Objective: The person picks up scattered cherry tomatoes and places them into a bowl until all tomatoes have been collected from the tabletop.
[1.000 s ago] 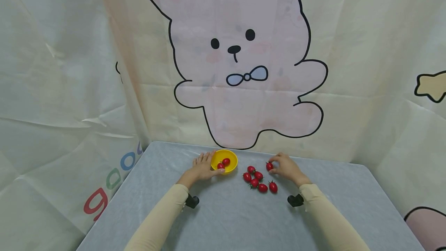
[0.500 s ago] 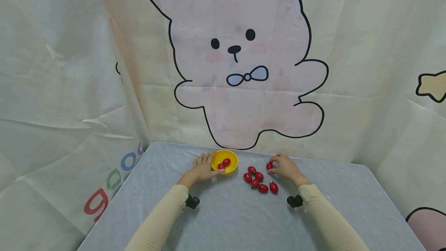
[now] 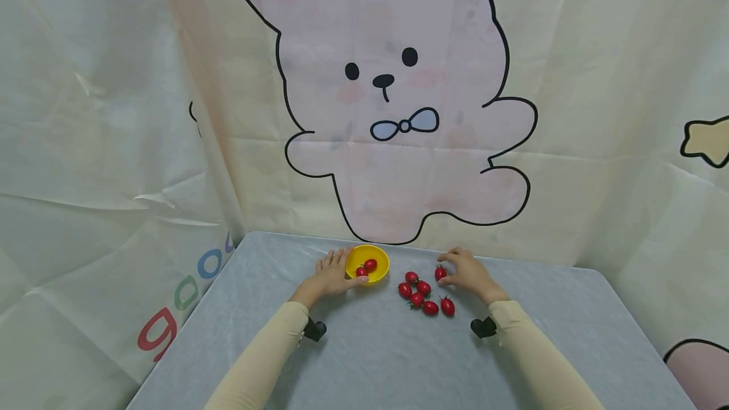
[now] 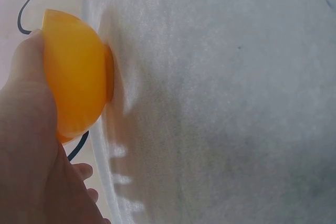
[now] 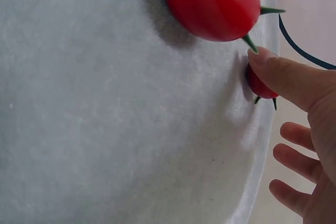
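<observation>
A small yellow bowl (image 3: 380, 269) stands near the back of the table with two red cherry tomatoes (image 3: 371, 265) in it. My left hand (image 3: 329, 276) holds the bowl's left side, thumb on its near wall and index finger at the far rim. In the left wrist view the thumb lies along the orange-yellow wall. To the right, my right hand (image 3: 468, 273) is around a single cherry tomato (image 3: 440, 273) on the table. Its thumb is at the tomato, while the index fingertip stands a little off it. Three other fingers (image 5: 294, 161) are spread apart.
Several more cherry tomatoes (image 3: 416, 300) lie in a loose group between the bowl and my right hand. One large-looking tomato (image 5: 212, 3) fills the top of the right wrist view. A printed cloth (image 3: 393, 195) hangs directly behind the table's back edge.
My right index finger has lifted slightly away from the tomato, and more of the fruit shows. My left hand and the bowl stay almost where they were.
</observation>
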`<act>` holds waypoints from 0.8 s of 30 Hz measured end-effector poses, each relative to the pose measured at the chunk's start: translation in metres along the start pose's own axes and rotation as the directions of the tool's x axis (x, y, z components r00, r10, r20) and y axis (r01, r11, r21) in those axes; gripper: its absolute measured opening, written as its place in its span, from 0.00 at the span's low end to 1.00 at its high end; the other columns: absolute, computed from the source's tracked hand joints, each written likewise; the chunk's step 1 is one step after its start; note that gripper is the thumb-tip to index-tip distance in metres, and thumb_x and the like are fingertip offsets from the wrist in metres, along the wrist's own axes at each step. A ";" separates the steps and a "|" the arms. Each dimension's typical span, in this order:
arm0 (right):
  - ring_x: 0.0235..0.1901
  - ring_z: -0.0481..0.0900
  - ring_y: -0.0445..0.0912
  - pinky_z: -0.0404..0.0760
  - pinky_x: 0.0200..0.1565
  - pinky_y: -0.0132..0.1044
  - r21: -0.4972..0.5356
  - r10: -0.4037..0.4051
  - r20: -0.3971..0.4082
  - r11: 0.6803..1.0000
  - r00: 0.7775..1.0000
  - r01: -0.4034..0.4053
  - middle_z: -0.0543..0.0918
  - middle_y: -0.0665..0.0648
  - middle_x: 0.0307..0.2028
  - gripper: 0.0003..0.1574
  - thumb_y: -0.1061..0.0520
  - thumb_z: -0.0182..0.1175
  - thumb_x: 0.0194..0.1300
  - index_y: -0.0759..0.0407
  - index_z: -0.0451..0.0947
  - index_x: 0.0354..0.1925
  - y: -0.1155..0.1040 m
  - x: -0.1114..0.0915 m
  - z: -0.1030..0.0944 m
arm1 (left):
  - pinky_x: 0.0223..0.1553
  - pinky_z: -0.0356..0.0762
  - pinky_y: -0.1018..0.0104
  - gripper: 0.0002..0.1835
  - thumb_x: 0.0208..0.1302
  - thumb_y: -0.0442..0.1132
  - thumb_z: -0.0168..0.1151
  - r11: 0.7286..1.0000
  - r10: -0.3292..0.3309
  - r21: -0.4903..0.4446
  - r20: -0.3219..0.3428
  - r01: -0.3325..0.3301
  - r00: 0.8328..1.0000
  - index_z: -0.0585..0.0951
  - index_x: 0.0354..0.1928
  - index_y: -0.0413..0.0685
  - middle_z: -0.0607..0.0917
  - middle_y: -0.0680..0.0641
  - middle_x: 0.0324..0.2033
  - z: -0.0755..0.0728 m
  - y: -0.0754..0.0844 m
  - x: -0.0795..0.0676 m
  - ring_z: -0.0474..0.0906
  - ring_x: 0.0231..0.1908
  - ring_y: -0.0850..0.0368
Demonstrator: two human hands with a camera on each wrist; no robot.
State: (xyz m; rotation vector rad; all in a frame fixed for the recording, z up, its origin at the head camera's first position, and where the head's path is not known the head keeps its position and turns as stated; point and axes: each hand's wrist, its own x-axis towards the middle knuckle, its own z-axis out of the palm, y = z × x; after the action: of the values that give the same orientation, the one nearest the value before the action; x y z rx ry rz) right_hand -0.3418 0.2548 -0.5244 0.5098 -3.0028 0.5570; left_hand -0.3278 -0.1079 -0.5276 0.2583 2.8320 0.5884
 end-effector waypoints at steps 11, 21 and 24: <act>0.53 0.76 0.59 0.79 0.53 0.57 -0.038 0.004 -0.021 0.999 1.000 -0.005 0.79 0.64 0.54 0.29 0.43 0.78 0.48 0.55 0.83 0.45 -0.006 -0.002 0.000 | 0.76 0.36 0.34 0.56 0.58 0.78 0.50 1.000 0.007 0.011 -0.009 -0.007 1.000 0.43 0.79 0.59 0.50 0.40 0.79 -0.002 0.002 -0.004 0.43 0.78 0.36; 0.52 0.77 0.58 0.80 0.51 0.56 -0.123 -0.058 -0.030 0.991 0.998 0.054 0.80 0.62 0.52 0.24 0.46 0.76 0.50 0.52 0.86 0.46 -0.005 0.000 0.002 | 0.75 0.38 0.33 0.56 0.58 0.78 0.49 1.000 0.017 -0.001 -0.015 -0.017 1.000 0.43 0.79 0.59 0.52 0.40 0.78 -0.004 0.003 -0.008 0.44 0.78 0.35; 0.51 0.77 0.57 0.81 0.50 0.55 -0.137 -0.068 -0.034 0.989 0.997 0.063 0.80 0.62 0.51 0.22 0.46 0.76 0.51 0.52 0.87 0.44 -0.004 -0.001 0.002 | 0.75 0.37 0.33 0.56 0.58 0.79 0.49 1.000 0.019 0.000 -0.012 -0.019 1.000 0.43 0.79 0.59 0.52 0.40 0.78 -0.003 0.002 -0.007 0.44 0.77 0.35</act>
State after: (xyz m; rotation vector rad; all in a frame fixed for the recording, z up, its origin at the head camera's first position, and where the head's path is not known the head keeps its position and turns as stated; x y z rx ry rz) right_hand -0.3393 0.2508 -0.5255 0.5785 -2.9476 0.3512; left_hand -0.3217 -0.1090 -0.5225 0.2821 2.8442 0.5966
